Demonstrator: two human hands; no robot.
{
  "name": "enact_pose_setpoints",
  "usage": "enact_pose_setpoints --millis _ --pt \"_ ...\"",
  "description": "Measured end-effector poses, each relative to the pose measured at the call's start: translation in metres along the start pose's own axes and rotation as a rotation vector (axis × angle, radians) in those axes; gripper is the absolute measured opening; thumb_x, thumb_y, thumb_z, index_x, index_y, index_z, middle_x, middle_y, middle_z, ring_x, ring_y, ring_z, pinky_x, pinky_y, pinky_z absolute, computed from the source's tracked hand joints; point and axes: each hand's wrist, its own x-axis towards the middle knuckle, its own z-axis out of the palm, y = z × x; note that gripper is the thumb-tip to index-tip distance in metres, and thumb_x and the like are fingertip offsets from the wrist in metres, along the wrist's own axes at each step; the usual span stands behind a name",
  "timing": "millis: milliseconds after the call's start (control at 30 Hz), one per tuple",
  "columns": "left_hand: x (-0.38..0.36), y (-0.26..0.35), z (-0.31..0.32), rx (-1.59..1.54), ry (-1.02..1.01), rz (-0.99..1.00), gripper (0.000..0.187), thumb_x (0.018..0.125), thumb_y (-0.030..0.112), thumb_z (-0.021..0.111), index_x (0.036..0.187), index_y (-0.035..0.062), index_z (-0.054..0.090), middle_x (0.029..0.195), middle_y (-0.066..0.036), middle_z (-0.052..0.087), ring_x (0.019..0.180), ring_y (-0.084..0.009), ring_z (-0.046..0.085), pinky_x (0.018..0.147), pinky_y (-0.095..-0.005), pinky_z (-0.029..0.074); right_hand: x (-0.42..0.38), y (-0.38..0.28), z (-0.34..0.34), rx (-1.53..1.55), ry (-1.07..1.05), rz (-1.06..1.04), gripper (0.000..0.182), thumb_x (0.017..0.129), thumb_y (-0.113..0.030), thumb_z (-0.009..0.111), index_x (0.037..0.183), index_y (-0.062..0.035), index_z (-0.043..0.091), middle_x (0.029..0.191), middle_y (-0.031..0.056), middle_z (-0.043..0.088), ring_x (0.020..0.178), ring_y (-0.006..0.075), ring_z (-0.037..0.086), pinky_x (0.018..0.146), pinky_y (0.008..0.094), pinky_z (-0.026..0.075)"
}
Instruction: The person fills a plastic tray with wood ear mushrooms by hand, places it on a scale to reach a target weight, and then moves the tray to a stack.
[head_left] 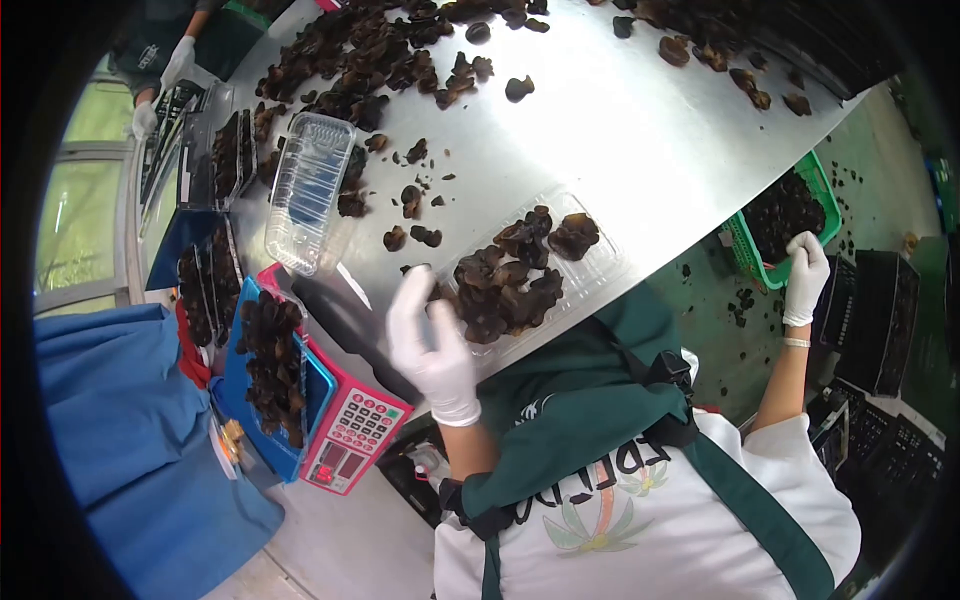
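My left hand [432,350], in a white glove, is at the left end of a clear plastic tray [595,265] on the metal table. Its fingers are spread and slightly blurred, with no item seen in them. Dark brown wood ear mushrooms [505,285] lie heaped in that tray, beside the fingertips. My right hand [806,280], also gloved, is off the table's edge, by the rim of a green basket [750,250] holding more dark mushrooms [785,215]. Its fingers are curled closed; what they hold, if anything, is hidden.
A pink scale [355,425] bears a filled mushroom tray [272,360]. An unfilled clear tray [312,190] sits by a large mushroom pile [350,60]. Black crates [880,320] stand at the right. Another person's gloved hands [180,62] show at upper left.
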Motion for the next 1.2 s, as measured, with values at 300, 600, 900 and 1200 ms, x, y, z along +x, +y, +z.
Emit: enact_pose_setpoints --millis 300,600,900,1200 --pt "-0.013 -0.008 -0.005 -0.093 0.051 -0.146 0.019 0.087 -0.001 0.057 0.104 0.0000 0.065 0.102 -0.011 0.066 0.095 -0.0213 0.062 0.089 -0.0318 0.047 -0.070 0.051 0.038 -0.722 -0.645 -0.002 0.033 0.085 -0.016 0.053 0.117 -0.0090 0.061 0.110 0.0168 0.066 0.096 0.0295 0.066 0.083 0.0378 0.051" --pt "0.020 -0.010 0.013 0.290 -0.327 0.026 0.022 0.080 0.008 0.069 0.102 0.0074 0.069 0.090 -0.007 0.065 0.082 -0.0194 0.058 0.078 -0.0323 0.046 -0.054 0.003 0.079 -0.013 -0.542 -0.080 0.021 0.078 0.006 0.043 0.084 0.0015 0.062 0.068 0.0089 0.059 0.065 0.0153 0.059 0.062 0.0263 0.046" --pt "-0.035 0.086 0.089 -0.501 -0.511 0.309 0.024 0.078 -0.001 0.066 0.101 0.0045 0.068 0.092 -0.009 0.065 0.081 -0.0240 0.063 0.076 -0.0318 0.050 -0.076 -0.128 0.065 0.769 -0.822 0.371 0.020 0.089 -0.007 0.055 0.105 0.0016 0.061 0.093 0.0014 0.065 0.082 0.0089 0.059 0.073 0.0237 0.047" --pt "-0.065 0.077 0.120 -0.429 -0.670 0.213 0.030 0.080 0.003 0.068 0.110 0.0052 0.068 0.087 -0.010 0.062 0.080 -0.0248 0.061 0.072 -0.0332 0.050 -0.065 -0.134 0.023 1.007 -0.838 0.399 0.047 0.085 0.000 0.059 0.132 0.0005 0.052 0.118 0.0062 0.062 0.104 0.0129 0.058 0.090 0.0267 0.046"
